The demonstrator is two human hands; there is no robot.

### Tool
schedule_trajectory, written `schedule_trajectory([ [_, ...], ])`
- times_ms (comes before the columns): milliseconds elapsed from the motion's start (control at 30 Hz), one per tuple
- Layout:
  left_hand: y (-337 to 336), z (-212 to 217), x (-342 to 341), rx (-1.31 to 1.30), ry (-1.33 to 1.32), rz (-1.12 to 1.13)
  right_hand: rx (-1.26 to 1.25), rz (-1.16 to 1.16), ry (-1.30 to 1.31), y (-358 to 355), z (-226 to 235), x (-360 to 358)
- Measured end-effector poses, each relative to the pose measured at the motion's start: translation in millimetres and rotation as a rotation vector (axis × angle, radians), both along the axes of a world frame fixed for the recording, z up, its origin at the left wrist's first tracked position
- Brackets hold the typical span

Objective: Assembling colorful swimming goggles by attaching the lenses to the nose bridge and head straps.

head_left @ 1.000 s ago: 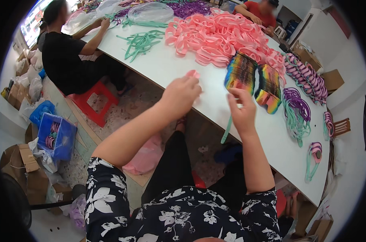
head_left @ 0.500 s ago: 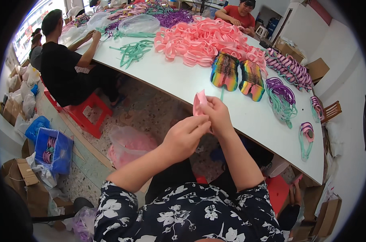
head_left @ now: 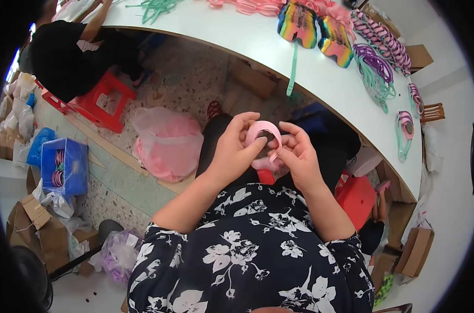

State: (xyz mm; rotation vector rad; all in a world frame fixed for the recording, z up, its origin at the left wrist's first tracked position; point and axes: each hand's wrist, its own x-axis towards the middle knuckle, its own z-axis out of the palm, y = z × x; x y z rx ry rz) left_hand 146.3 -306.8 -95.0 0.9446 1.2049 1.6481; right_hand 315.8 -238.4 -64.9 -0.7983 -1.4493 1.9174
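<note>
Holding: pink curved plastic headband (head_left: pixel 264 136), pinched between both hands above lap, close to chest for fine work.
Left hand (head_left: pixel 232 151): grip clamped on band's left side, thumb steadying the arch.
Right hand (head_left: pixel 298 156): grip clamped on right end, fingertips pressing the tip.
Beyond grip: white bench (head_left: pixel 237 28) carrying rainbow headbands (head_left: pixel 315 28).
Left of grip: pink plastic bag (head_left: pixel 166 143) on floor, within reach.

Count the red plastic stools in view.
2: one red plastic stool on the floor beside the seated co-worker at upper left, another by the person's right elbow. Others may be hidden.
</note>
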Motion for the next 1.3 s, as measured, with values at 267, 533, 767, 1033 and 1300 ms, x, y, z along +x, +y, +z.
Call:
schedule_trajectory([
  [267,11.5,-1.3,11.1,0.103,0.751,0.220,0.644,-0.181,-0.313,8.2,-18.5,4.6],
  [533,31.0,-15.4,14.2,-0.014,0.659,0.002,0.539,-0.176,-0.286,26.2,-42.4,16.4],
  [767,41.6,-41.5,12.8,0.038,0.583,-0.027,-0.135,-0.131,-0.137,22.1,-55.3,22.4],
  [1033,84.7,-103.9,-15.8,-0.297,-0.051,0.124,-0.300,-0.328,-0.090,25.4,-71.1,27.2],
  [1300,91.4,-71.0,6.4,0.066,1.146,0.128,0.074,-0.548,-0.225,34.7,-96.3,26.7],
])
